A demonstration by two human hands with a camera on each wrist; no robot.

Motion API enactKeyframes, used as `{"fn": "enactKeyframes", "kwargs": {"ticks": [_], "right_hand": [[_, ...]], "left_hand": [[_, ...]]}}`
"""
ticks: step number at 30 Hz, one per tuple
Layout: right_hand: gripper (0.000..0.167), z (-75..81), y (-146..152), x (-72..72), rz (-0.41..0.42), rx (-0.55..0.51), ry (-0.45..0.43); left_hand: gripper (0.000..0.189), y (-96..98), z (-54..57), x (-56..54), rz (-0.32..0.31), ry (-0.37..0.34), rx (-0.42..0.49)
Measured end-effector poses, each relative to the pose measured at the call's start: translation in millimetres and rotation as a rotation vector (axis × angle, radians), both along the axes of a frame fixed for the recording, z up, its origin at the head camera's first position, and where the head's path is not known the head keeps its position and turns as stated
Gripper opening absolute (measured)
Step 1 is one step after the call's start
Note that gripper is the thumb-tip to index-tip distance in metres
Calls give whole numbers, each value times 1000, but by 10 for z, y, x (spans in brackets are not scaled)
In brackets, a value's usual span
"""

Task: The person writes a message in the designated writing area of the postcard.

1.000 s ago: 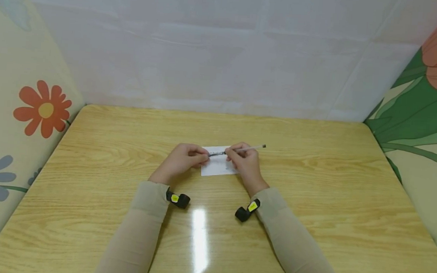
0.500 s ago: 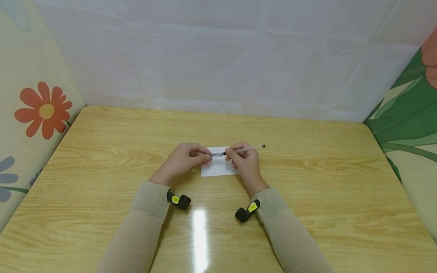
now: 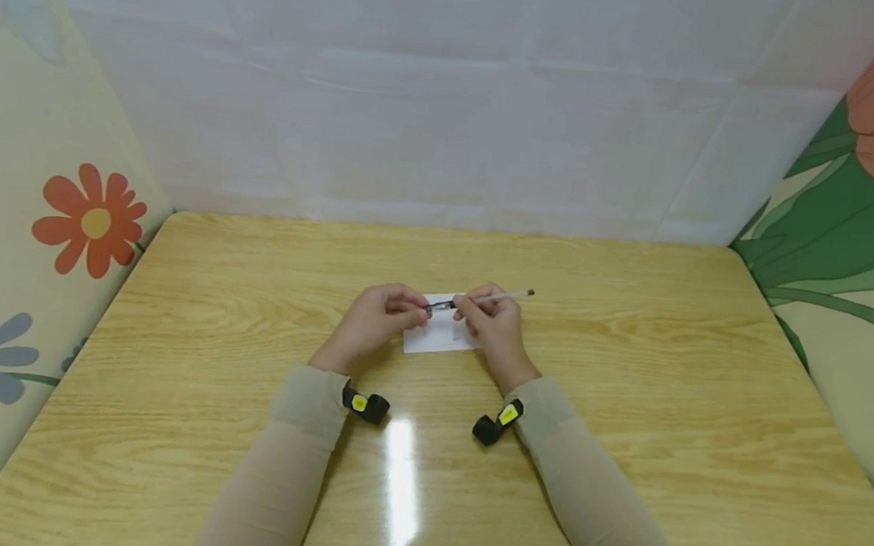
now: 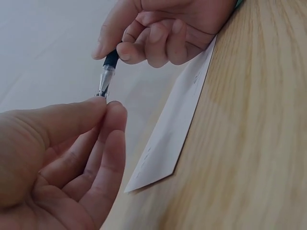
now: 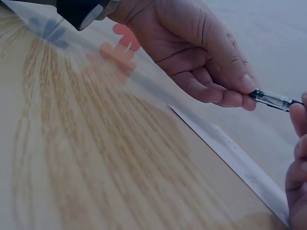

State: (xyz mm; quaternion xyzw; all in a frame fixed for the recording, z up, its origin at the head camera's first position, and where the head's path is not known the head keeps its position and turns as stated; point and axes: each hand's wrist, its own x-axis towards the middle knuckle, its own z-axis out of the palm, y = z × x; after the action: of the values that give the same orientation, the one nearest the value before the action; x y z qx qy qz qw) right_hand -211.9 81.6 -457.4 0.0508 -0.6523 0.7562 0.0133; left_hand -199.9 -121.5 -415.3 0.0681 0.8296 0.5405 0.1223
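My right hand [image 3: 501, 331] pinches a clear-barrelled pen [image 3: 509, 296] with a dark grip section; its dark rear end points to the far right. Thumb and fingertips of my left hand [image 3: 376, 319] pinch the end of a clear pen cap [image 5: 272, 99], which lines up with the pen's writing end between the hands. The cap's left end is hidden under the left fingertips. Beneath both hands a small white paper [image 3: 433, 337] with small dark marks lies on the table. In the left wrist view, the dark grip [image 4: 111, 59] leaves the right fingers.
The wood-grain table [image 3: 624, 401] carries a bright light reflection near its front middle. A white sheet wall [image 3: 416, 121] rises behind it, with flower-printed panels [image 3: 845, 239] at both sides. Each wrist wears a black camera [image 3: 376, 409] over a beige sleeve.
My left hand has shifted slightly right, bringing its fingertips closer to the right hand, so a shorter span shows between them. The right hand and pen stay nearly in place.
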Motion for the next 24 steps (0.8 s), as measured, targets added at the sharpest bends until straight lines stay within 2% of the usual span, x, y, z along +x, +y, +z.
{"fn": "enactKeyframes", "kwargs": {"ticks": [11,24], "right_hand": [[15,-15,23,15,-8,-70,48],[14,-34,14,12,43,-187,49]], "left_hand": [[20,57,18,1,17,61,20],[19,81,63,28,51,133,-2]]}}
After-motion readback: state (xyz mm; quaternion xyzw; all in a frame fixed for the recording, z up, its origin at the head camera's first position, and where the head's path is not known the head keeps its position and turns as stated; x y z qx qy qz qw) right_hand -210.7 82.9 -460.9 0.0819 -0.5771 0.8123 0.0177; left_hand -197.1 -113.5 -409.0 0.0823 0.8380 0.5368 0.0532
